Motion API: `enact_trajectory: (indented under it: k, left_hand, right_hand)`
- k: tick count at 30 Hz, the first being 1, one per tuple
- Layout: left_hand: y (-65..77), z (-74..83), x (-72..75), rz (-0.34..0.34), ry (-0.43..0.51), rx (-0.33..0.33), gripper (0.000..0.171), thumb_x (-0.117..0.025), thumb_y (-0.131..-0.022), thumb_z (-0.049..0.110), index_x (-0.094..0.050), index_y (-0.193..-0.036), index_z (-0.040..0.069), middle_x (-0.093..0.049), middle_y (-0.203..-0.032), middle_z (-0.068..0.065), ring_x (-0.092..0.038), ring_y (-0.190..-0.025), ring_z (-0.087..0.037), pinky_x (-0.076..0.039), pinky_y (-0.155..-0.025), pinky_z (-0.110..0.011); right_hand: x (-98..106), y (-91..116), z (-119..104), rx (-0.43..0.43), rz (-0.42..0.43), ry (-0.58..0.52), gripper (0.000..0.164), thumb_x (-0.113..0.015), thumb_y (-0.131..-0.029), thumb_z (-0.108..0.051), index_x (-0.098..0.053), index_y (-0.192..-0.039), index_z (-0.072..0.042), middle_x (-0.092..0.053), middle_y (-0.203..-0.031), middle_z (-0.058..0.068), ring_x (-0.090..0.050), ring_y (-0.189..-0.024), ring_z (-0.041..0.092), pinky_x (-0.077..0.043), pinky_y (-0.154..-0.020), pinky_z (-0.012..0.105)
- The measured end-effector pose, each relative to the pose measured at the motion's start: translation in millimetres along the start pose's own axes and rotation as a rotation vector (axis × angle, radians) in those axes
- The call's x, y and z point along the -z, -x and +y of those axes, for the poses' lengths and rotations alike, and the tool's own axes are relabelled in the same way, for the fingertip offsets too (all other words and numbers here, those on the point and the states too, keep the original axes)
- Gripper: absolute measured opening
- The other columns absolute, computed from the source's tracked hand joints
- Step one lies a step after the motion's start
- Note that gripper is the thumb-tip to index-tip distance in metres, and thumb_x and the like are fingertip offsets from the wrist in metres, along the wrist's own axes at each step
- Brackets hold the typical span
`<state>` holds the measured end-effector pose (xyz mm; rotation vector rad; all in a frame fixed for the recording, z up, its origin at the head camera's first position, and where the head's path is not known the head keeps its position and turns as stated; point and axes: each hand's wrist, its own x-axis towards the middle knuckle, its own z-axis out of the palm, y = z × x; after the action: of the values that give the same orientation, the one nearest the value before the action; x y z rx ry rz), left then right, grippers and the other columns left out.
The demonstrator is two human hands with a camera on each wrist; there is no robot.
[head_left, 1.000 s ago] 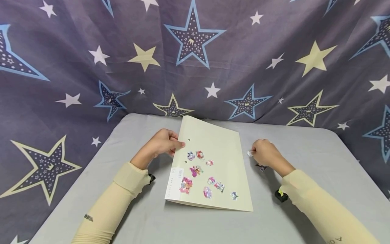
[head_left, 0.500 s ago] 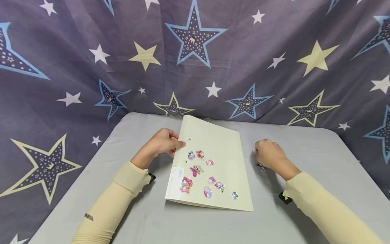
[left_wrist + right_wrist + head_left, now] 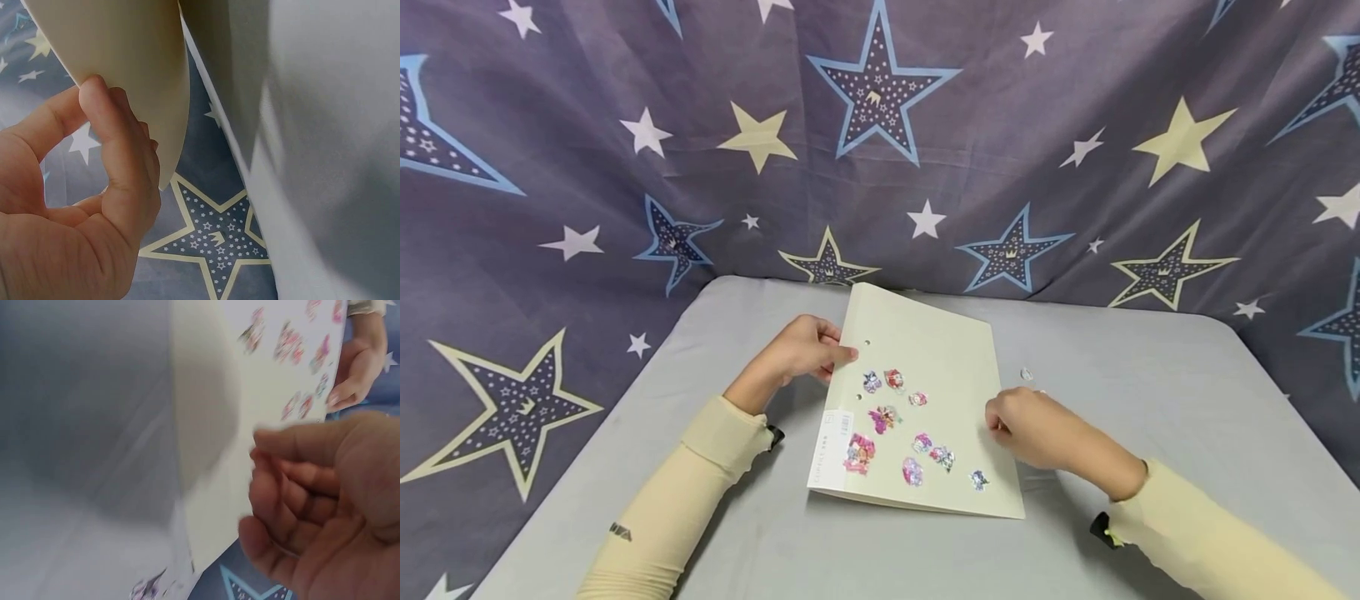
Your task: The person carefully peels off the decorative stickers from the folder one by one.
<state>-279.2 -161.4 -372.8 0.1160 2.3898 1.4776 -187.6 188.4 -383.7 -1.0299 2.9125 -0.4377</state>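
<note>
On the grey tabletop (image 3: 760,537), the cream folder (image 3: 936,350) is pinched at its left edge by the left hand (image 3: 801,348), nothing visible is held in the curled right hand (image 3: 1037,427) at its right edge, and the stickers (image 3: 883,419) could be creased were the cover bent.

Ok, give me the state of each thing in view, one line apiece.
Cream folder, left side raised
Left hand, pinching the folder's left edge
Right hand, curled, no held thing visible
Colourful stickers, spread over the folder's front
White label, flat at the folder's lower left
Small clear piece, lying on the table
Star curtain, hanging, creased
</note>
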Motion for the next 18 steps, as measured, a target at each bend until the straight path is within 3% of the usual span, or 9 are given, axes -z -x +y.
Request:
enact_trajectory:
  k: [6,18]
  left_hand:
    - [1.8,0.9,0.1,0.006,-0.003,0.007,0.036,-0.079,-0.091,0.014,-0.061,-0.115,-0.006,-0.071,-0.092,-0.016,-0.071,-0.068,-0.022,-0.064,-0.07,-0.045]
    - [1.6,1.0,-1.1,0.0,0.006,-0.001,0.034,-0.079,-0.091,0.013,-0.062,-0.113,-0.006,-0.072,-0.09,-0.016,-0.071,-0.067,-0.021,-0.064,-0.067,-0.043]
  right_hand:
    - [0.2,4.2,-12.1,0.066,-0.128,-0.16,0.021,-0.075,-0.087,0.0,-0.067,-0.077,-0.017,-0.055,-0.07,-0.013,-0.049,-0.066,0.003,-0.047,-0.059,0.021]
    - [-11.6,7.8,-19.9,0.06,-0.225,-0.247,0.02,-0.082,-0.082,-0.005,-0.066,-0.079,-0.017,-0.056,-0.068,-0.015,-0.051,-0.068,0.0,-0.048,-0.063,0.021]
